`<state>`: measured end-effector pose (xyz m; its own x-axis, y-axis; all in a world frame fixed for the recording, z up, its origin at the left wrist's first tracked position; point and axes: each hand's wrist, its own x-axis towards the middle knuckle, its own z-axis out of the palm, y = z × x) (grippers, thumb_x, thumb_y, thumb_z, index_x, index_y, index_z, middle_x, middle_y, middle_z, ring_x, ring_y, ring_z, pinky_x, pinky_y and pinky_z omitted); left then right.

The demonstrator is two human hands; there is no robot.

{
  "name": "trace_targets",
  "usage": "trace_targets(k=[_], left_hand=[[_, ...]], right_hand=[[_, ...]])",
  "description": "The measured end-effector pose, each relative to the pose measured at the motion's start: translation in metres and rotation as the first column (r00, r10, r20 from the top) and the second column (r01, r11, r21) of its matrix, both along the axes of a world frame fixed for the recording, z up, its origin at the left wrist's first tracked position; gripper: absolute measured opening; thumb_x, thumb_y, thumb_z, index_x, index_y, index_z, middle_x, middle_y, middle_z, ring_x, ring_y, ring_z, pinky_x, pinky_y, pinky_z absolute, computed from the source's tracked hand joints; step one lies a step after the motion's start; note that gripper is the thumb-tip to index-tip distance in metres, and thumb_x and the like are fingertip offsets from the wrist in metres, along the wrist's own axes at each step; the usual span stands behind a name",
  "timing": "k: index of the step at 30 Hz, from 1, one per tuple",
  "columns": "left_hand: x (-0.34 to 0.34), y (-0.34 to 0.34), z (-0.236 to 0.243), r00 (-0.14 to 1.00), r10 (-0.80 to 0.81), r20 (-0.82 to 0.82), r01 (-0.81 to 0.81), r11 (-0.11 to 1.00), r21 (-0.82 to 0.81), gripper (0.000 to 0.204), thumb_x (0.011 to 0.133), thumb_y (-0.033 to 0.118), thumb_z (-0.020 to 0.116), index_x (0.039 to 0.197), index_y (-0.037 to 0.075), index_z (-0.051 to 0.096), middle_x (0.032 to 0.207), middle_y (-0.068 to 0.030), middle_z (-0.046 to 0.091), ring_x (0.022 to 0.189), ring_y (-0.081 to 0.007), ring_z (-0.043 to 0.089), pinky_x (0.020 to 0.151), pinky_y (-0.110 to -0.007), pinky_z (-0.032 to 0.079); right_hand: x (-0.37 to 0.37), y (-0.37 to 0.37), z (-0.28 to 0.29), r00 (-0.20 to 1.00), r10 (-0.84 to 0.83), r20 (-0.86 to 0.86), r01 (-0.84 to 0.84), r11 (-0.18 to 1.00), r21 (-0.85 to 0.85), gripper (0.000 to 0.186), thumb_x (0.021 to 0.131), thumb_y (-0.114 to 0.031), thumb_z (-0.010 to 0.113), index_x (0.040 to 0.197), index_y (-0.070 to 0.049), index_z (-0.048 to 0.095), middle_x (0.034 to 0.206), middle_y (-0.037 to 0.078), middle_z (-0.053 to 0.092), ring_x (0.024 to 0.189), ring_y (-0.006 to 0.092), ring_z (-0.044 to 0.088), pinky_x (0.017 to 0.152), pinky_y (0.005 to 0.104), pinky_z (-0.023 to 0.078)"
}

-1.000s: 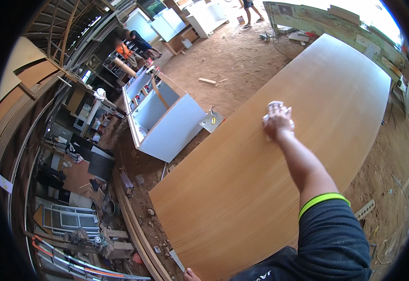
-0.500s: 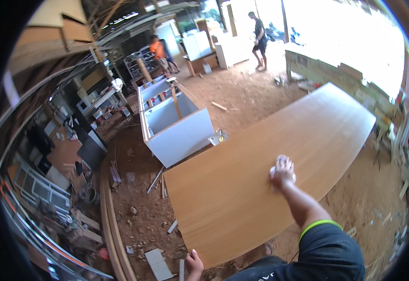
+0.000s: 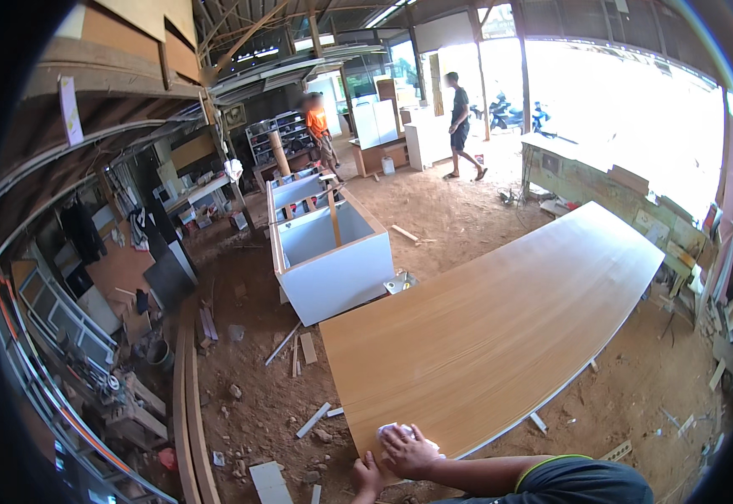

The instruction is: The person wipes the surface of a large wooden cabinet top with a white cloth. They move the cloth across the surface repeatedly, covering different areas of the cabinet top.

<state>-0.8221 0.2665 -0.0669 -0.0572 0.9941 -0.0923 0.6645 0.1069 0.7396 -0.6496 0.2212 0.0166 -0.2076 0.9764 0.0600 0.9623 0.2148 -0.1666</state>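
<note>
A large wood-grain panel lies flat in front of me, its near left corner close to my body. My right hand presses a white cloth onto the panel near that corner. Beside it, my left hand grips the panel's near left edge, its thumb on top; the fingers beneath are hidden.
Past the panel's left edge stands a white open cabinet carcass on the dirt floor. Long timber beams and scraps lie at left. A workbench is at far right. Two people, one in an orange shirt, stand further back.
My right hand has drawn the cloth from the panel's middle back to the near left corner, next to my left hand. The view has tilted up, and the people in back have shifted.
</note>
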Motion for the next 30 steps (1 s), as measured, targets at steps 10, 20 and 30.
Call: trace_targets(k=[10, 20, 30], left_hand=[[-0.027, -0.003, -0.007, 1.0, 0.017, 0.026, -0.019, 0.998, 0.063, 0.057, 0.11, 0.05, 0.054, 0.125, -0.003, 0.068, 0.115, -0.0276, 0.074, 0.11, -0.0451, 0.07, 0.094, -0.05, 0.055], [0.079, -0.013, 0.068, 0.771, -0.005, -0.637, 0.103, 0.988, 0.116, 0.08, 0.108, 0.048, 0.051, 0.168, 0.002, 0.026, 0.172, -0.0327, 0.021, 0.159, -0.0509, 0.019, 0.128, -0.064, 0.019], [0.27, 0.013, 0.072, 0.717, -0.283, -0.637, 0.358, 0.934, -0.011, 0.098, 0.103, 0.061, 0.054, 0.172, 0.005, 0.013, 0.178, -0.0306, 0.004, 0.162, -0.0557, 0.0, 0.127, -0.072, 0.005]], right_hand=[[0.253, 0.038, 0.003, 0.839, -0.539, -0.078, 0.54, 0.842, -0.009, 0.071, 0.107, -0.046, 0.039, 0.163, -0.003, 0.041, 0.172, 0.021, 0.036, 0.162, 0.0421, 0.028, 0.129, 0.0675, 0.016], [0.621, 0.03, 0.025, 0.369, -0.913, -0.174, 0.924, 0.381, -0.039, 0.074, 0.105, -0.048, 0.045, 0.165, -0.004, 0.039, 0.174, 0.018, 0.034, 0.162, 0.0405, 0.028, 0.132, 0.0608, 0.015], [0.788, -0.022, 0.044, 0.088, -0.995, -0.042, 0.995, 0.09, -0.046, 0.075, 0.105, -0.044, 0.043, 0.166, -0.002, 0.035, 0.174, 0.014, 0.035, 0.162, 0.0371, 0.029, 0.132, 0.0567, 0.02]])
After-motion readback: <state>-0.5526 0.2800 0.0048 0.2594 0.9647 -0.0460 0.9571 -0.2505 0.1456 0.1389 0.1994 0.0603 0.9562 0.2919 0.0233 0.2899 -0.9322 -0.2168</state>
